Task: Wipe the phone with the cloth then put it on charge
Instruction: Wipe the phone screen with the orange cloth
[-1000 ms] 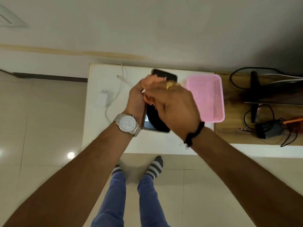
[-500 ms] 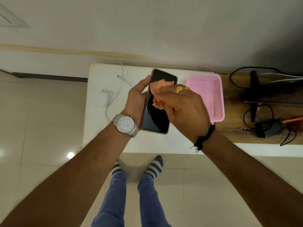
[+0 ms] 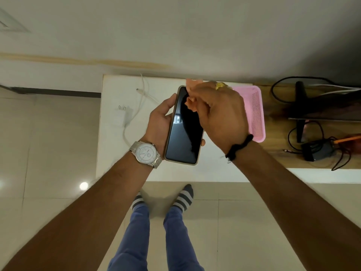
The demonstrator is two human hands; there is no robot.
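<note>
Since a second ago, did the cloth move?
Yes. The cloth in the right hand slid up the phone toward its top edge, nearer the wall.

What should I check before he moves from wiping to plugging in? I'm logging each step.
1. Phone gripped firmly by left hand: ok.
2. Cloth on the screen's far end, held by right hand: ok.
3. Screen clean all over: cannot tell.
4. Cable end lying free on the white table: ok.
5. Charger plug in a socket: not ok, lies loose.
6. A hand free for the cable: not ok.
</note>
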